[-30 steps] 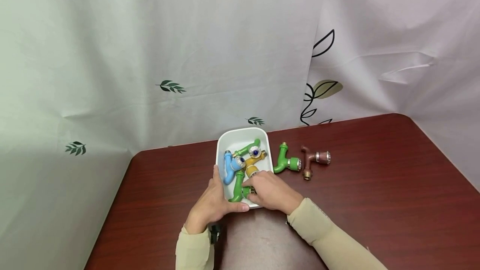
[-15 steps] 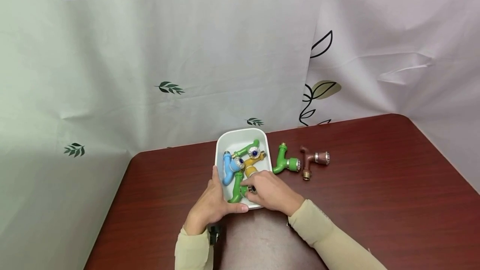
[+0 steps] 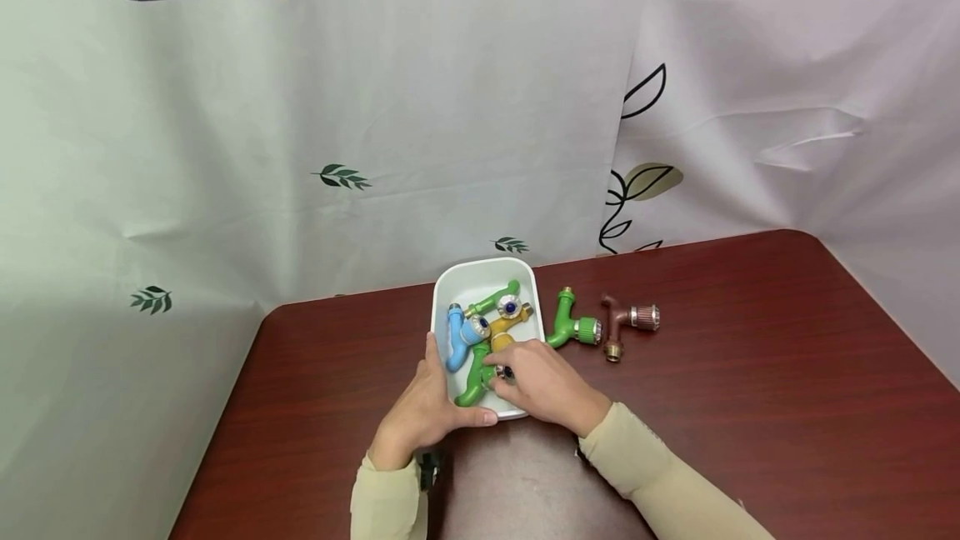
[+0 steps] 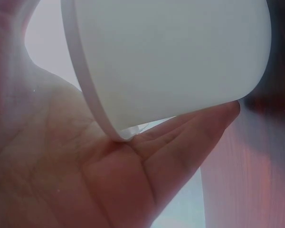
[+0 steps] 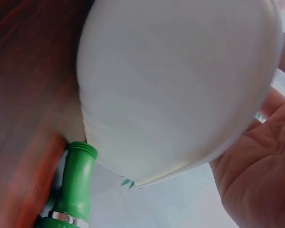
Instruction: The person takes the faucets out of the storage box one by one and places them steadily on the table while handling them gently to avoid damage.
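In the head view, a white tray [image 3: 462, 277] stands near the back edge of the table. My left hand [image 3: 414, 413] rests at its near left corner, fingers straight along the side wall and thumb along the front rim. My right hand [image 3: 553, 384] reaches over the right rim, thumb and index finger pinching the knob end of a green tap [image 3: 474, 380] inside. A blue tap [image 3: 456, 347], a yellow tap [image 3: 513, 321] and another green tap [image 3: 491, 300] lie farther back in the tray. Both wrist views show the tray's outer wall [image 4: 180, 57].
Right of the tray, a third green tap [image 3: 564, 317] and a brown tap [image 3: 615, 325] lie on the dark red table [image 3: 757, 373]. A pale patterned curtain [image 3: 420, 107] hangs close behind the table.
The knob end of the green tap under my right hand has shifted slightly toward the back of the tray. My left hand and the other taps keep their places.
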A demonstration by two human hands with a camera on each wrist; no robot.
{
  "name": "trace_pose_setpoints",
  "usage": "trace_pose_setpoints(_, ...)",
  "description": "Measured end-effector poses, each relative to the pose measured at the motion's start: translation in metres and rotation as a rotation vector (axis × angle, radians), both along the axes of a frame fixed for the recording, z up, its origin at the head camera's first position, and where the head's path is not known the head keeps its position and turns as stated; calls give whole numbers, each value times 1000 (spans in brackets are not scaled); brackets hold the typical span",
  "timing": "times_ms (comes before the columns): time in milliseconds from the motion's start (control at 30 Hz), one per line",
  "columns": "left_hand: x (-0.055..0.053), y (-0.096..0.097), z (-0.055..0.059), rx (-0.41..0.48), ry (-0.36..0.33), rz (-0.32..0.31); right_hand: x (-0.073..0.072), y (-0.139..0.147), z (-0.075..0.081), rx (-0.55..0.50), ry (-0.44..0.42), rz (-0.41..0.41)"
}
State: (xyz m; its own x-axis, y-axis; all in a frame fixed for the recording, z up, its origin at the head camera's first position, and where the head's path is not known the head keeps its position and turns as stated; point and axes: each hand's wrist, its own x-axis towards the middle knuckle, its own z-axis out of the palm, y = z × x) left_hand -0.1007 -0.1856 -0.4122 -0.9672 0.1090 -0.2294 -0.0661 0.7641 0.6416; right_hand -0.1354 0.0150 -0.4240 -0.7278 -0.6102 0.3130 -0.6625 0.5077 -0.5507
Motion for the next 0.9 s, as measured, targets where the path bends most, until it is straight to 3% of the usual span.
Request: trace_pose_setpoints(900, 0, 1, 1, -10, -20, 11, 15, 13, 20, -29, -22, -29)
